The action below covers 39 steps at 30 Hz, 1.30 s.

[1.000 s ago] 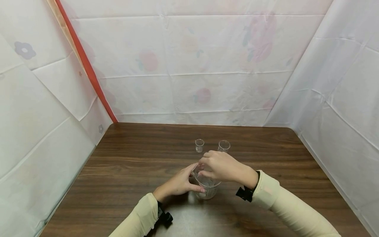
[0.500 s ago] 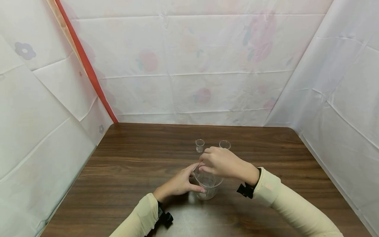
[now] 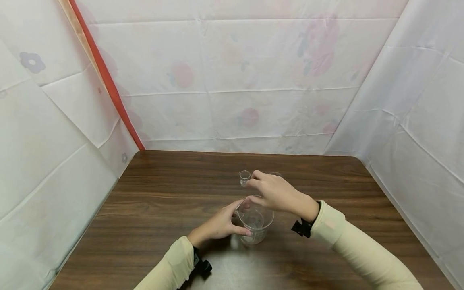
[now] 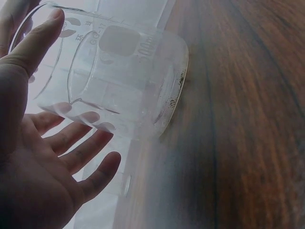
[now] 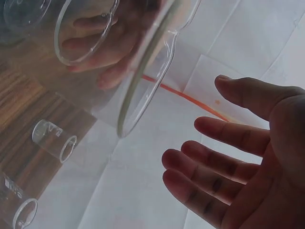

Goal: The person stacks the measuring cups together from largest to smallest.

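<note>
From afar, I see the left hand (image 3: 222, 223), its grip clamped around a large beaker (image 3: 260, 233) at the frame's lower centre, a smaller beaker (image 3: 255, 220) inside it. The right hand (image 3: 278, 193), its grip apart, hovers near the rim. A tiny beaker (image 3: 244, 179) stands farther back on the bench (image 3: 156, 225).

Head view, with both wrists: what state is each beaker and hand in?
Large beaker: standing, mouth up.
Inner beaker: inside the large beaker.
Smallest beaker: upright on the table.
Back right beaker: upright, mostly hidden in the head view.
Left hand: thumb and fingers gripping the large beaker.
Right hand: fingers loosely curved, holding nothing.
</note>
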Available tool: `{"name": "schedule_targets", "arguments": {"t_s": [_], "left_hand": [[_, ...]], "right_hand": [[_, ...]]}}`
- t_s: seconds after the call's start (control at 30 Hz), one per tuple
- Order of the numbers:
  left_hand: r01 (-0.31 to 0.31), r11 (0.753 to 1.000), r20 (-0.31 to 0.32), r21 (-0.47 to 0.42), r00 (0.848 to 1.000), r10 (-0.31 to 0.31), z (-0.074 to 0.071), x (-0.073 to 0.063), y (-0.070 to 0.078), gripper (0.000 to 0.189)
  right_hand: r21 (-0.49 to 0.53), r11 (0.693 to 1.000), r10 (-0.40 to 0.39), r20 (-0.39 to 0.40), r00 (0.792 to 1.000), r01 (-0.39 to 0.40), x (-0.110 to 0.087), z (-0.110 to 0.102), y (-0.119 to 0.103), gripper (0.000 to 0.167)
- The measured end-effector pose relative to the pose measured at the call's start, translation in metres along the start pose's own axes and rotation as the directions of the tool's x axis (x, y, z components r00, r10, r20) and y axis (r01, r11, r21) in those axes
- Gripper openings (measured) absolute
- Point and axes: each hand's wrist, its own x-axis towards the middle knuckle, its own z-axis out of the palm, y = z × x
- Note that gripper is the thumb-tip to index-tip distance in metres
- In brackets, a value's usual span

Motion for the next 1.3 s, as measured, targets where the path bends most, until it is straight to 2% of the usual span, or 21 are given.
{"name": "schedule_targets", "arguments": {"t_s": [0.13,0.4,0.63,1.03,1.3], "left_hand": [[-0.003,1.000,0.002,-0.003,1.000,0.003,0.000,0.000,0.000,0.087],[-0.021,1.000,-0.011,0.006,1.000,0.022,0.000,0.001,-0.001,0.087],[-0.011,1.000,-0.018,0.022,1.000,0.012,0.001,0.001,-0.002,0.085],[0.006,1.000,-0.009,0.013,1.000,-0.006,0.001,0.002,-0.001,0.087],[0.004,1.000,-0.016,0.015,1.000,-0.003,0.002,0.002,-0.002,0.085]], "right_hand": [[-0.007,1.000,0.008,0.009,1.000,-0.008,0.002,-0.002,0.003,0.027],[0.043,0.999,0.017,-0.011,1.000,-0.017,0.004,0.000,0.013,0.023],[0.105,0.990,0.086,0.044,0.995,-0.090,0.006,0.004,0.021,0.026],[0.039,0.983,0.176,0.037,0.984,-0.178,0.007,0.001,0.031,0.032],[0.043,0.968,0.243,0.099,0.965,-0.248,0.006,0.005,0.040,0.037]]}}
